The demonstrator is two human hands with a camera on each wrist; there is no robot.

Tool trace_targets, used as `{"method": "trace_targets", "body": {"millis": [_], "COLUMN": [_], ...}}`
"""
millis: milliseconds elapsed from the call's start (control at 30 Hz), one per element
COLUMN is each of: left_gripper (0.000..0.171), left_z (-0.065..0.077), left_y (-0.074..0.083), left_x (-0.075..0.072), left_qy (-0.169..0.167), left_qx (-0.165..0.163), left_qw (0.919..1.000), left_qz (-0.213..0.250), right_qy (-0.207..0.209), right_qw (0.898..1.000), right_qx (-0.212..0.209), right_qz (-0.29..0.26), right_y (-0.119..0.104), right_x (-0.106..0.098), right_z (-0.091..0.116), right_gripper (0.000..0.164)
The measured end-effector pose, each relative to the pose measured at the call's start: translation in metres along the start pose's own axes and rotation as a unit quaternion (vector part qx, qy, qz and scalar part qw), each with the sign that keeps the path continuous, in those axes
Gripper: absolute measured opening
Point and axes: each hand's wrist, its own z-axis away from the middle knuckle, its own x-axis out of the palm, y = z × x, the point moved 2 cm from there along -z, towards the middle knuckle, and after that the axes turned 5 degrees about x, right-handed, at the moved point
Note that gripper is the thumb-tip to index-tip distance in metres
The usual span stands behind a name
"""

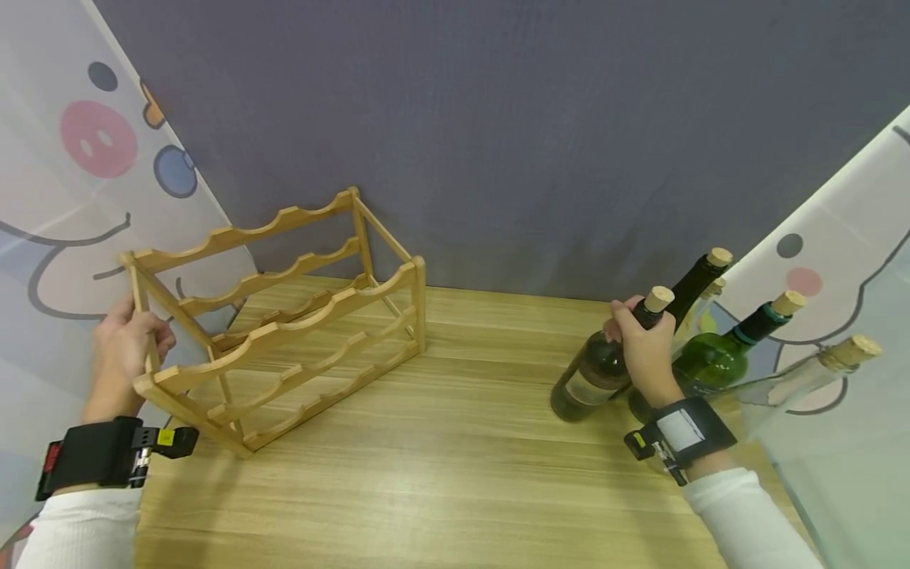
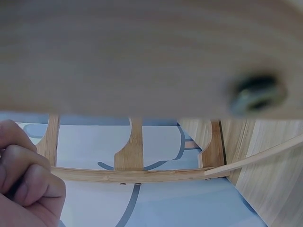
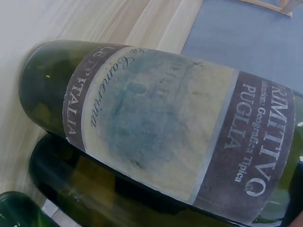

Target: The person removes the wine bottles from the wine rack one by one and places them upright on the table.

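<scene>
At the left, a light wooden wine rack [image 1: 287, 325] with scalloped rails stands on the table. My left hand [image 1: 121, 356] grips the bar at its left end, and curled fingers [image 2: 31, 175] show in the left wrist view. My right hand [image 1: 645, 352] holds a dark corked wine bottle [image 1: 604, 359] around its neck. The bottle leans, its base near the tabletop; whether it touches I cannot tell. Its cream and brown label [image 3: 156, 127] fills the right wrist view. Beside it stand another dark bottle [image 1: 693, 288] and a green bottle [image 1: 711, 362].
A clear corked bottle [image 1: 789, 387] is at the far right, and another cork [image 1: 713, 287] shows behind the green bottle. Wood-grain tabletop [image 1: 455, 466] lies between rack and bottles. A grey-blue wall [image 1: 498, 158] closes the back; printed panels [image 1: 57, 197] flank the sides.
</scene>
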Motion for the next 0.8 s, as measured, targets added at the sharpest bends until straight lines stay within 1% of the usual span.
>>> {"method": "trace_targets", "body": {"millis": [100,233,333,433,500,567,700,800], "left_gripper": [0.066,0.065,0.064,0.066,0.067,0.068,0.065,0.062], "left_z": [0.0,0.001,0.002,0.002,0.002,0.002,0.002,0.003], "left_y": [0.001,0.001,0.001,0.001,0.001,0.001,0.0,0.001], "left_x": [0.0,0.001,0.001,0.001,0.001,0.001,0.001,0.001], "left_qy": [-0.002,-0.004,-0.004,-0.006,-0.006,-0.007,-0.005,-0.002], "left_qx": [0.001,0.003,0.004,0.004,0.002,0.002,0.0,0.004], "left_qw": [1.0,1.0,1.0,1.0,1.0,1.0,1.0,0.9994], "left_qz": [-0.006,-0.002,0.003,0.007,0.006,0.006,-0.001,-0.035], "right_qy": [0.0,-0.004,-0.02,-0.041,-0.049,-0.05,-0.039,-0.04], "right_qw": [1.0,1.0,0.999,0.996,0.994,0.994,0.996,0.996], "right_qx": [0.0,-0.005,-0.026,-0.057,-0.069,-0.071,-0.056,-0.046], "right_qz": [-0.007,-0.017,-0.037,-0.054,-0.063,-0.063,-0.061,-0.065], "right_y": [-0.001,-0.002,-0.003,-0.004,-0.005,-0.005,-0.006,-0.008], "right_x": [-0.004,-0.01,-0.015,-0.021,-0.024,-0.027,-0.033,-0.036], "right_z": [0.001,0.002,0.002,0.003,0.004,0.005,0.008,0.009], "right_gripper": [0.027,0.027,0.026,0.024,0.022,0.023,0.025,0.025]}}
